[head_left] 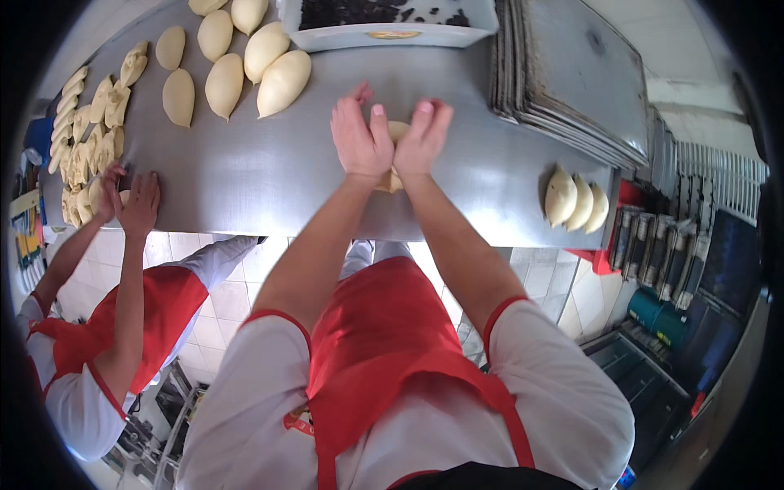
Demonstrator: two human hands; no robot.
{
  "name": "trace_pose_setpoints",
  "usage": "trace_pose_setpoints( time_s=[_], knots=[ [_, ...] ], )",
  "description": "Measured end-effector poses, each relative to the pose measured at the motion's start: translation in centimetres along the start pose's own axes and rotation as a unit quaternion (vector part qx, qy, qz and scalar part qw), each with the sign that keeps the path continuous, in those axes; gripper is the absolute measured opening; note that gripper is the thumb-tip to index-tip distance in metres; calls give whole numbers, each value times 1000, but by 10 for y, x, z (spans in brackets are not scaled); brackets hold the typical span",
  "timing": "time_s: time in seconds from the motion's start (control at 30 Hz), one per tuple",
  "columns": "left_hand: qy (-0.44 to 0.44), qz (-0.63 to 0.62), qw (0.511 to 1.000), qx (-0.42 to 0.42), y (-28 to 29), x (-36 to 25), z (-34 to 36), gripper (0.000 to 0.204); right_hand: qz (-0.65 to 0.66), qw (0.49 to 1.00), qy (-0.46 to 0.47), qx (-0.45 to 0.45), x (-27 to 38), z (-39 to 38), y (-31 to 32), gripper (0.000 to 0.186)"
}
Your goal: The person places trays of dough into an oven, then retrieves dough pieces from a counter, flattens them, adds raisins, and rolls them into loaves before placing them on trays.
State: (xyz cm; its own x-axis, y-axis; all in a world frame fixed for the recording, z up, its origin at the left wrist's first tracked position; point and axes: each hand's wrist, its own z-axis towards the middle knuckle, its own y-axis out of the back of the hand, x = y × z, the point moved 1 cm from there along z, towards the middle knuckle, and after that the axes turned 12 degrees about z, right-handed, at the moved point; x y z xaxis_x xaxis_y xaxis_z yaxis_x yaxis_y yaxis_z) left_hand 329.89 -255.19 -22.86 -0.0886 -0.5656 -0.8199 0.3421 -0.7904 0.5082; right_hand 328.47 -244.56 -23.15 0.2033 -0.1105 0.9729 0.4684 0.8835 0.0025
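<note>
On the steel table [245, 171], a piece of pale dough [390, 184] lies under my two hands, mostly covered by them. My left hand [362, 140] and my right hand [423, 137] meet over it, wrists close together, thumbs raised and the other fingers curled round the dough's sides. A little of it shows between the thumbs and below the wrists. To the right lie three filled, pointed-oval dough pieces [579, 204] side by side. Flattened teardrop dough pieces [225, 86] are spread at the far left.
A white tub [392, 36] holding dark pieces stands at the far edge. Stacked metal baking trays [584, 73] occupy the far right corner. At left, a co-worker's hands [135, 200] work beside several shaped dough pieces [102, 147]. A rack of trays [665, 253] stands right of the table.
</note>
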Motion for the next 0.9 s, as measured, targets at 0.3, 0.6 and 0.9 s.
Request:
trace_pose_setpoints(
  time_s=[0.3,0.6,0.9],
  knots=[
    [-195,313,887,277,72,23,6,107,-324,816,169,448,30,21,66,108],
    [-160,288,855,400,101,-3,-22,82,-307,786,60,533,56,0,89,95],
    [-182,269,901,287,97,19,-55,68,-304,833,116,447,44,-26,100,91]
  ],
)
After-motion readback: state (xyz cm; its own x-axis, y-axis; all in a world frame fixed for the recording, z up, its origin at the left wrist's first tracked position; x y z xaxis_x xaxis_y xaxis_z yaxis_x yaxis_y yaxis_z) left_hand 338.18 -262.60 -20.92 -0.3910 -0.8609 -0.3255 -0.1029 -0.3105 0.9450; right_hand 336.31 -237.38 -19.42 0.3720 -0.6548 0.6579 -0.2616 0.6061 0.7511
